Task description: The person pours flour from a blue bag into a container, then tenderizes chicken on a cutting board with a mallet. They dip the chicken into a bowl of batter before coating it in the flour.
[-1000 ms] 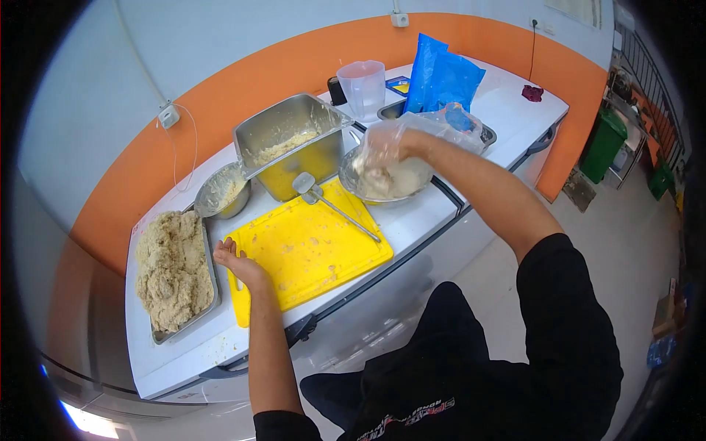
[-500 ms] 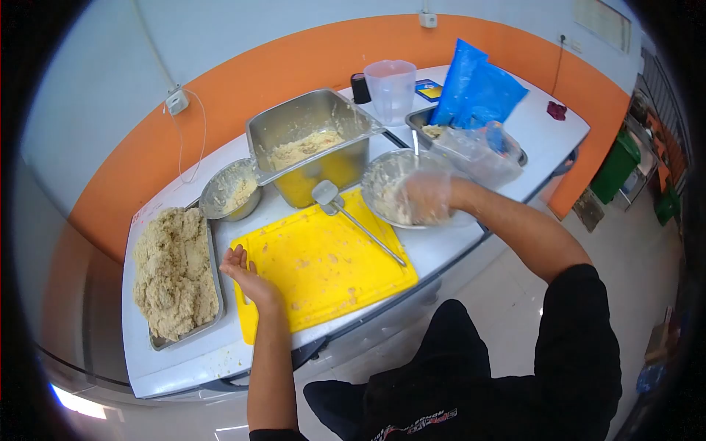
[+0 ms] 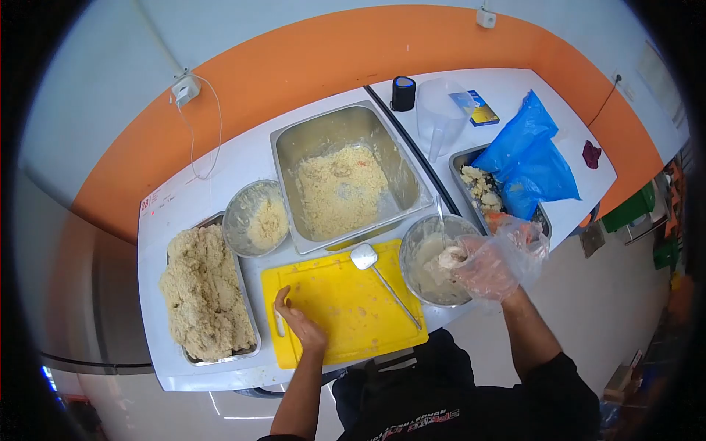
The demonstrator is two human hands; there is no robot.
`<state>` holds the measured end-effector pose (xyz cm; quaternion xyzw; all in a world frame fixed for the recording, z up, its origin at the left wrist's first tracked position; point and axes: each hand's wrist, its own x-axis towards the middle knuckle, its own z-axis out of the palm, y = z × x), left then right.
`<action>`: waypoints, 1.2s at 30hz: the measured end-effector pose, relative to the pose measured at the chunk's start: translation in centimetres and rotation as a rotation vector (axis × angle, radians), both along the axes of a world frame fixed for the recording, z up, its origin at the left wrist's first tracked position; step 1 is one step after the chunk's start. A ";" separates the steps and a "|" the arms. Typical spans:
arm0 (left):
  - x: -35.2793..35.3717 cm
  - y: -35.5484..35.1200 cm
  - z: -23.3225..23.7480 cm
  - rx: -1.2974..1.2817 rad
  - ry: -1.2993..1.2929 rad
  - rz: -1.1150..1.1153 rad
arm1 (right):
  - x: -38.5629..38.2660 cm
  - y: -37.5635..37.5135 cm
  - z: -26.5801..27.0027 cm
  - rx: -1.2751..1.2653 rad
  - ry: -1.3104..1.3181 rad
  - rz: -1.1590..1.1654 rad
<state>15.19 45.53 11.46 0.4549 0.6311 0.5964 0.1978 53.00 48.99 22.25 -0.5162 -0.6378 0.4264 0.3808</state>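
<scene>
My right hand [image 3: 489, 266], in a clear plastic glove, is closed on a pale lump of dough [image 3: 446, 259] just above the round metal bowl [image 3: 418, 239] of whitish batter. My left hand [image 3: 298, 323] is bare and rests flat on the left part of the yellow cutting board [image 3: 353, 305], fingers spread, holding nothing. A metal masher [image 3: 381, 275] lies across the board between my hands.
A deep steel pan [image 3: 401, 173] holds yellow crumbs. A small bowl of crumbs [image 3: 254, 217] and a tray heaped with crumb mix [image 3: 202, 294] lie to the left. Blue bags [image 3: 529, 162], a second tray [image 3: 474, 184], a plastic jug [image 3: 441, 114] and a black cylinder [image 3: 402, 93] stand behind.
My right hand drew back from deep in the bowl to its near rim, lifting a lump of dough. The view tilted down over the table. My left hand stayed on the board.
</scene>
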 end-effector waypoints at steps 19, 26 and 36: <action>0.7 0.6 0.3 -0.024 0.196 -0.094 | -0.6 1.2 7.1 -0.195 0.179 -0.051; 0.7 0.6 0.6 0.002 0.190 -0.094 | -0.4 1.4 7.1 -0.110 0.165 -0.071; 0.6 0.4 0.3 0.017 0.209 -0.092 | -1.1 2.1 8.4 -0.054 -0.064 -0.110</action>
